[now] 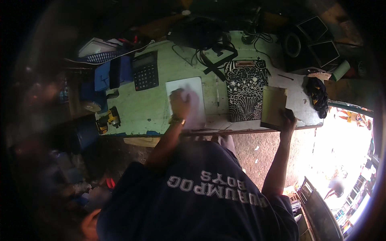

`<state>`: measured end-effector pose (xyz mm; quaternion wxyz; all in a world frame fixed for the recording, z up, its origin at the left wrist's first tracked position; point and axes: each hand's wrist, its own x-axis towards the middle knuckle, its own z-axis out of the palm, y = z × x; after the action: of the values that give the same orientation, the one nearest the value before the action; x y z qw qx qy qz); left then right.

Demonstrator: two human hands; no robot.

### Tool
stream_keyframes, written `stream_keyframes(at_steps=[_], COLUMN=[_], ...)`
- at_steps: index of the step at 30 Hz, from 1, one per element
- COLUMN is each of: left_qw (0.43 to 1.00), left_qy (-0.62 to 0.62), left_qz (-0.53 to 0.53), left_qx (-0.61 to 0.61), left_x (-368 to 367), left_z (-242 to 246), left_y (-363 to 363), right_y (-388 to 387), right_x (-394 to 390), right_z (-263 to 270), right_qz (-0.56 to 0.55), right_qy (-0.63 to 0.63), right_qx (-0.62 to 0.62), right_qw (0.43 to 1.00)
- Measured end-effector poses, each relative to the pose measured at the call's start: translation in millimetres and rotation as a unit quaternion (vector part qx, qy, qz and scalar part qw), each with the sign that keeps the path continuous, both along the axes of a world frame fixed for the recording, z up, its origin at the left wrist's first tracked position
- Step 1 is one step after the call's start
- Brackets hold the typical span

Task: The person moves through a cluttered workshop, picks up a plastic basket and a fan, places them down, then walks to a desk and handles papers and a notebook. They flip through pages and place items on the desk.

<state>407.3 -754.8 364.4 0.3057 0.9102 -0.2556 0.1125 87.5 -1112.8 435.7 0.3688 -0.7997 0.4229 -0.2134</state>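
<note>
A spiral notebook (pixel 196 90) with white pages lies on the worn, pale green table (pixel 141 105). My left hand (pixel 180 104), with a gold-coloured watch or bracelet at the wrist, is over the notebook's left part; its fingers are blurred, and whether they hold anything is unclear. My right hand (pixel 288 120) grips the lower right edge of a yellowish pad or book (pixel 273 104), which overlaps the right side of a black-and-white patterned clipboard (pixel 244 90). Between notebook and clipboard lies a pen (pixel 217 92).
A large calculator (pixel 145 70), a blue box (pixel 125 67) and a yellow-black cordless power tool (pixel 113 117) are at the left. Black straps (pixel 223 57) and cables lie at the back. Dark cloth (pixel 317 96) is at the right end. Another person (pixel 336 186) is outside, lower right.
</note>
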Motion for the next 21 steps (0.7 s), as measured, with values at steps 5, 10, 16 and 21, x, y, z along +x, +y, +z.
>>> stream_keyframes(at_steps=[5, 10, 16, 21], left_qw=[0.972, 0.926, 0.927, 0.856], left_qy=[0.177, 0.293, 0.316, 0.486], left_qz=[0.158, 0.234, 0.192, 0.026], left_qx=[-0.011, 0.042, 0.059, -0.175], left_x=[54.5, 70.9, 70.5, 76.8], left_z=[-28.4, -35.4, -21.0, -15.8], left_y=[81.3, 78.0, 76.6, 92.0], right_y=[157.5, 291.1, 322.3, 318.9], right_x=[127.3, 244.5, 266.7, 267.1], right_z=[-5.7, -84.5, -125.9, -125.4], right_qz=[-0.005, -0.033, -0.101, -0.102], right_qy=[-0.091, -0.140, -0.028, 0.001], right_qx=[0.287, 0.401, 0.154, 0.165], right_qw=[0.954, 0.905, 0.982, 0.981])
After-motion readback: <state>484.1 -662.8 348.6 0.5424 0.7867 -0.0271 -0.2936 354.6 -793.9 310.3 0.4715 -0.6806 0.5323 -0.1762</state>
